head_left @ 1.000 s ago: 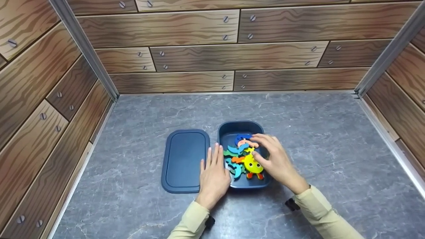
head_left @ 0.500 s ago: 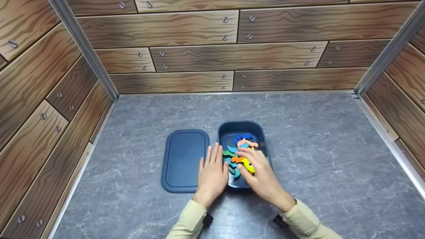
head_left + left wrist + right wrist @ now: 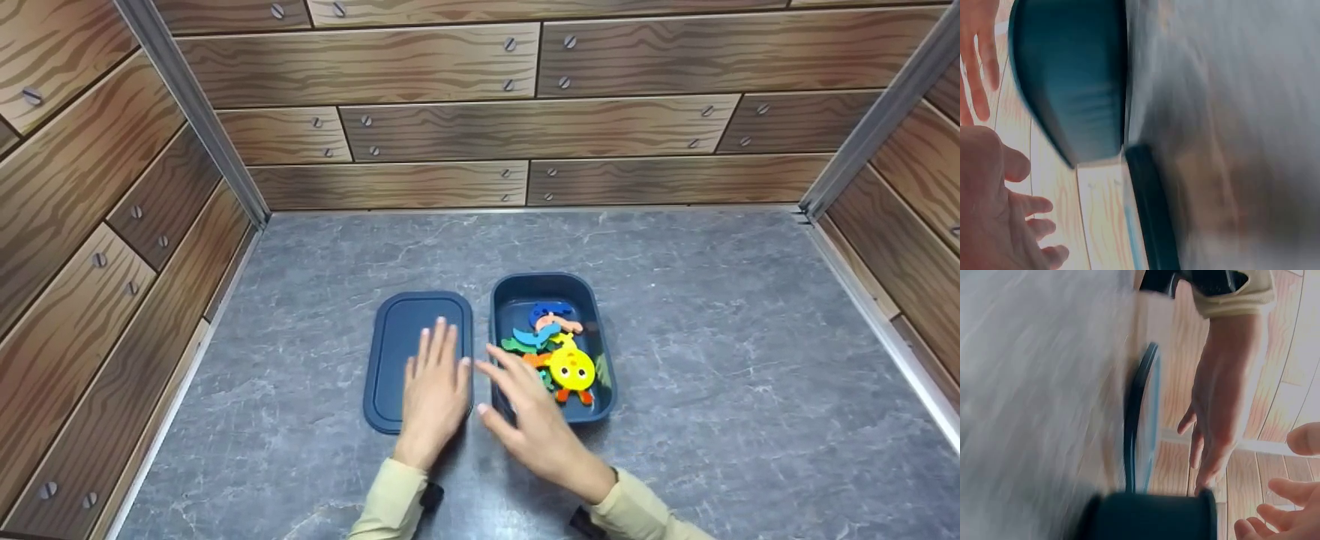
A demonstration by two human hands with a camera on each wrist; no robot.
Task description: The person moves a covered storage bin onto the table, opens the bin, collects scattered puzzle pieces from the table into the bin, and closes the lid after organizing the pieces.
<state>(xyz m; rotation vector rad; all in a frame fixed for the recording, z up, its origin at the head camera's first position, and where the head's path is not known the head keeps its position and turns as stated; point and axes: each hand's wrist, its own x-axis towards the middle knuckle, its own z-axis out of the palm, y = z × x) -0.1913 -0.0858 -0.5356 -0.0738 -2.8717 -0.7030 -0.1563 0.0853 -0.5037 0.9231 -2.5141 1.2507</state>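
My left hand (image 3: 436,397) is over the right part of a dark blue lid (image 3: 390,352), fingers straight; whether it touches the lid is unclear. My right hand (image 3: 540,431), fingers spread and relaxed, hovers across the near left edge of a dark blue box (image 3: 517,291). Neither hand holds anything. Inside the box lie a yellow round toy piece with eyes (image 3: 572,369), a blue piece (image 3: 551,309), a light blue crescent-like piece (image 3: 529,337) and several other colourful pieces, partly hidden by the right hand. In the right wrist view the lid (image 3: 1141,422) appears edge-on beyond the box wall (image 3: 1151,517).
Lid and box sit side by side on a grey marbled tabletop (image 3: 712,322), a narrow gap between them. Wood-patterned panels (image 3: 450,135) enclose the back and both sides, with metal strips at the corners.
Both hands have moved left: the left from the box's left edge to over the lid, the right from above the toy pieces to the box's left edge. The yellow piece shows fully again.
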